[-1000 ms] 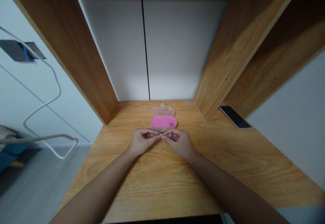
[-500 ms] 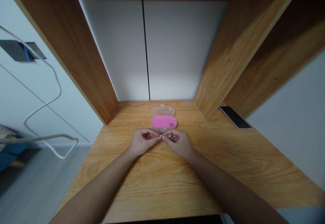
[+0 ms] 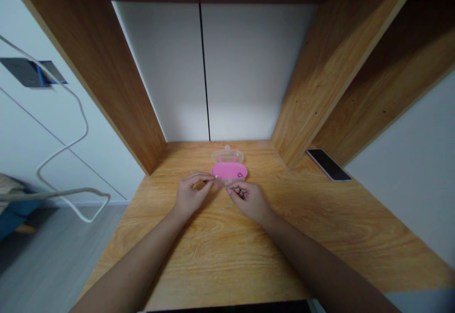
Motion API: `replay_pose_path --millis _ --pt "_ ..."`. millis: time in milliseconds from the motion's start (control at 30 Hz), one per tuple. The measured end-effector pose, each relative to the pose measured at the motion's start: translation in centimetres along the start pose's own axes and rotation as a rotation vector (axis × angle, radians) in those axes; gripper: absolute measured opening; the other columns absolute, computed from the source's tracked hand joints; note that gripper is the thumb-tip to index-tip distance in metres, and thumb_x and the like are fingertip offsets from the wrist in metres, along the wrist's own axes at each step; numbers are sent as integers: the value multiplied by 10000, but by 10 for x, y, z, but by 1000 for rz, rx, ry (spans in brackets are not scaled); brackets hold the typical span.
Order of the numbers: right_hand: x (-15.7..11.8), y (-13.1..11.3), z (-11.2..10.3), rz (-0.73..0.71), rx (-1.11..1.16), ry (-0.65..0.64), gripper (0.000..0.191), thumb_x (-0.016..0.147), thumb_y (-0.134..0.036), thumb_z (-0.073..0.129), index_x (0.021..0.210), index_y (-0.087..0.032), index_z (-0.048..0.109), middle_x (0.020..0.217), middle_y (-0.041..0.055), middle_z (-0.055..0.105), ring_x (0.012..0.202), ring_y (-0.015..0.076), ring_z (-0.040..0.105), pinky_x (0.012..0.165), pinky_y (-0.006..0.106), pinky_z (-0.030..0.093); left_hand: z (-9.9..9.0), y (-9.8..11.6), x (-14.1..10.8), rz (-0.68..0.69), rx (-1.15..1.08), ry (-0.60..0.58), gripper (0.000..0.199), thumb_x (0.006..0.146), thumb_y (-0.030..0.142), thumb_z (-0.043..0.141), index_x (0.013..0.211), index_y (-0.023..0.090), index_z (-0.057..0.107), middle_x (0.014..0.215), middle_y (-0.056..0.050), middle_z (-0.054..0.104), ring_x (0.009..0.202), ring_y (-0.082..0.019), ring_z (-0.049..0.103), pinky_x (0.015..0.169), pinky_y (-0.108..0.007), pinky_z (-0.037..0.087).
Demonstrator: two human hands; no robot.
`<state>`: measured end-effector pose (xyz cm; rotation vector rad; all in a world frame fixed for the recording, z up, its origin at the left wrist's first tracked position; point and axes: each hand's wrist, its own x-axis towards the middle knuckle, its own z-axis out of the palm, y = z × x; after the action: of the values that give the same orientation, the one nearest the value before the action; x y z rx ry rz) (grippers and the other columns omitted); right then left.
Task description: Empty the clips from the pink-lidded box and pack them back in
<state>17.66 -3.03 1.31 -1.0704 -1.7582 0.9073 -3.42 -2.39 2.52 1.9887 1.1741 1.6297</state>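
Observation:
A pink oval case (image 3: 228, 171) with a clear lid (image 3: 227, 156) hinged open behind it stands on the wooden desk. At its front left corner my left hand (image 3: 191, 192) pinches a tiny whitish piece (image 3: 216, 176) between thumb and index finger. My right hand (image 3: 249, 199) is closed at the front edge of the case, thumb against index finger; whatever it holds, if anything, is too small to name. A dark outline mark shows on the right part of the pink surface. Small clear bits (image 3: 222, 209) lie on the desk in front of the case.
A phone (image 3: 329, 165) lies at the right beside an upright wooden panel (image 3: 313, 95). Another wooden panel (image 3: 106, 81) rises at the left. Beyond the desk's left edge hangs a white cable (image 3: 83, 114). A dark edge (image 3: 231, 308) shows at the bottom.
My hands have parted. The left one has moved left and up to the case's corner with the tiny piece; the right one has stayed nearly in place.

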Motion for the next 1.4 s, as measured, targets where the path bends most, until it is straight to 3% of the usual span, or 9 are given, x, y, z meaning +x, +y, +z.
replay_pose_path --millis 167,233,567,667,933,1167,1233,1333,1400 --pt "1 0 -1 6 -80 -35 136 857 -250 617 834 -186 734 623 -11 629 494 100 499 468 213 333 -18 3 22 216 236 -94 97 888 158 666 912 195 752 859 -41 777 784 -160 708 748 -285 558" --pt "1 0 -1 0 -96 -46 130 857 -243 620 839 -190 738 635 -9 651 499 103 519 470 211 348 -21 5 32 265 335 -212 115 893 144 652 924 196 751 877 -45 779 810 -176 707 762 -298 555" --pt "1 -3 -3 -2 -139 -65 135 859 -214 612 868 -201 747 650 -15 673 513 100 543 481 206 366 -6 23 75 208 704 -677 185 876 115 617 882 189 787 843 -90 766 869 -245 677 760 -325 517" --pt "1 -3 -3 11 -149 -67 131 861 -222 614 851 -198 743 636 -17 665 501 99 532 470 205 354 -4 25 80 230 720 -749 198 864 90 609 835 181 783 816 -95 761 857 -245 670 774 -328 505" --pt "1 -1 -3 -9 -172 -65 144 873 -227 605 874 -204 747 659 -15 680 518 97 537 484 206 347 -11 20 79 252 595 -688 198 878 103 606 906 192 781 902 -84 781 869 -234 675 799 -341 513" --pt "4 0 -14 -29 -280 -87 148 865 -238 617 930 -210 747 665 -16 683 521 96 540 497 203 363 -21 20 47 183 448 -276 153 939 211 537 990 172 675 893 -76 711 835 -197 648 776 -327 512" --pt "4 0 -19 -71 -355 -162 158 844 -223 636 951 -225 752 698 -15 702 551 101 565 525 204 385 -24 19 31 212 414 -331 118 902 232 561 951 166 645 825 -66 665 782 -192 623 732 -316 502" --pt "4 -1 -27 -155 -455 -273 146 826 -211 651 927 -238 752 758 -7 733 602 113 602 564 215 407 -30 13 12 248 348 -568 99 862 265 592 880 180 640 759 -47 636 719 -181 603 684 -304 495" --pt "4 -2 -30 -183 -502 -303 128 825 -219 658 914 -236 749 765 -5 740 612 121 611 573 227 408 -33 7 4 206 327 -652 150 867 286 606 963 189 670 843 -59 685 771 -187 636 731 -318 522"
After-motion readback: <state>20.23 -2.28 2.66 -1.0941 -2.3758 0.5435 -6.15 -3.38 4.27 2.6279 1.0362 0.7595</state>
